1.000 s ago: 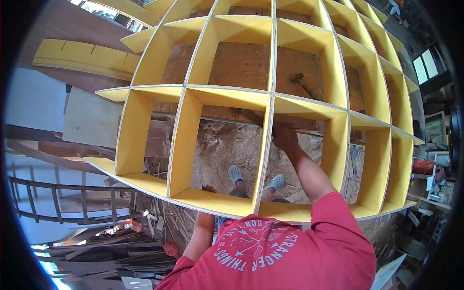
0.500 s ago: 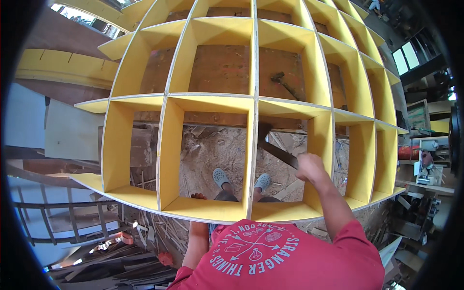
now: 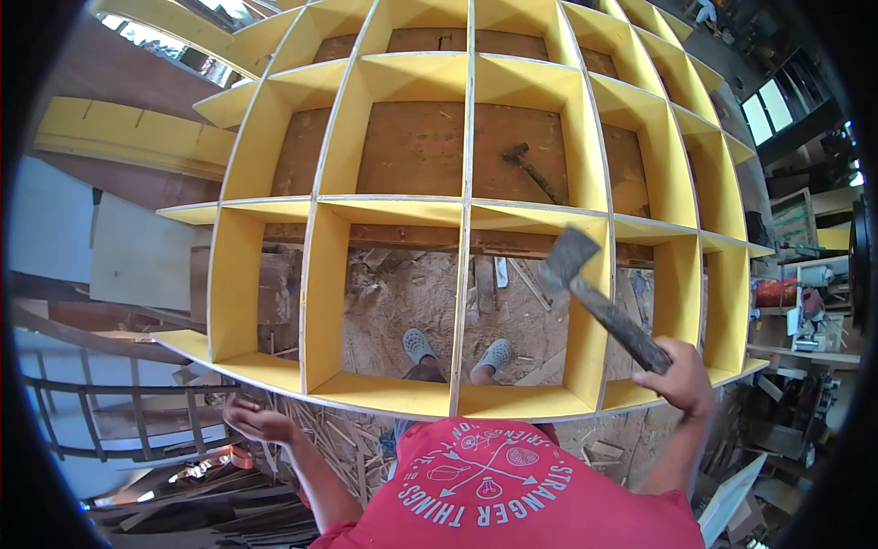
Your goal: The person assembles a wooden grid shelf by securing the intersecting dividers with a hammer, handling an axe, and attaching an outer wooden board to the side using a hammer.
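Observation:
My right hand (image 3: pixel 681 377) is closed round the handle end of a hatchet (image 3: pixel 615 316). Its broad metal head (image 3: pixel 571 259) is raised above a front cell of the yellow slatted wooden grid (image 3: pixel 384 392), clear of the slats as far as I can tell. My left hand (image 3: pixel 260 423) is off the grid's near left edge, fingers loosely curled and slightly apart, with nothing visible in them. A hammer (image 3: pixel 535 172) lies on the brown wooden surface (image 3: pixel 412 146) seen through a farther cell.
Wood scraps (image 3: pixel 347 448) litter the ground by the grid's near edge. My feet in grey clogs (image 3: pixel 418 346) stand on the dusty floor (image 3: pixel 393 284) under the front cells. Pale panels (image 3: pixel 137 247) lean at the left; a cluttered shelf (image 3: pixel 809 316) stands at the right.
My right hand has lifted the hatchet up and to the right, out of the front cell. The left hand has left the grid's front edge and swung leftward.

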Available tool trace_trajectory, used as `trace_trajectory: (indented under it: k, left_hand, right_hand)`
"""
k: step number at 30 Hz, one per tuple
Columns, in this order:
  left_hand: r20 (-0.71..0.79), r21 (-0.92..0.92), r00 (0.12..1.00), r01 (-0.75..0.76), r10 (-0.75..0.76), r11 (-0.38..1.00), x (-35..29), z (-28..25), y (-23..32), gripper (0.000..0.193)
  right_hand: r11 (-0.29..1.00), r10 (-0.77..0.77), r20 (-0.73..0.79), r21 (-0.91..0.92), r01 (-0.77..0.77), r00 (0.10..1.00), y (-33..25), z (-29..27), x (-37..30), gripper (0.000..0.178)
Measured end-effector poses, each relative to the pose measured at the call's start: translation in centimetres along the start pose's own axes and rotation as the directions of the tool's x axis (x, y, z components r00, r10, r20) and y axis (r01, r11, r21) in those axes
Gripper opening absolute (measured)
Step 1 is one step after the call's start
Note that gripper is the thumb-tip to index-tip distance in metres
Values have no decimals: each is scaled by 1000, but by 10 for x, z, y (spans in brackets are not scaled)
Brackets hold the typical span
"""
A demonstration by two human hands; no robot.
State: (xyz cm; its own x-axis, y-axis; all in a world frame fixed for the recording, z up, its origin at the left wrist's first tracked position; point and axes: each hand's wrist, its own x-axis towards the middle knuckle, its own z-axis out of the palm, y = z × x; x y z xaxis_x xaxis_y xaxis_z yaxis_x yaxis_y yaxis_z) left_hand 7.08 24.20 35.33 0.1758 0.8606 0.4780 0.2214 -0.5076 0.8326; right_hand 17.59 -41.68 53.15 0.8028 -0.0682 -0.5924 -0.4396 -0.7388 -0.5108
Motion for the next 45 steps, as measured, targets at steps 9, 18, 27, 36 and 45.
trace_trajectory:
  k: [9, 18, 27, 36, 45]
  left_hand:
    - [889, -150, 430, -47, 156, 988, -152, 170, 185, 47]
    - [918, -104, 390, 50, 76, 993, -218, 191, 183, 63]
    - [951, 103, 228, 410, -211, 906, -182, 223, 194, 40]
    - [888, 29, 430, 304, -164, 952, -101, 167, 143, 27]
    - [967, 47, 199, 480, -161, 876, -91, 151, 133, 33]
  right_hand:
    - [873, -367, -201, 263, 410, 908, -73, 128, 135, 34]
    - [870, -374, -160, 279, 406, 913, -70, 184, 161, 23]
    - [817, -507, -22, 306, 488, 862, -114, 203, 136, 35]
    - [754, -594, -182, -466, 463, 783, -141, 62, 391, 32]
    - [650, 341, 227, -758, -55, 912, 9, 70, 625, 39]
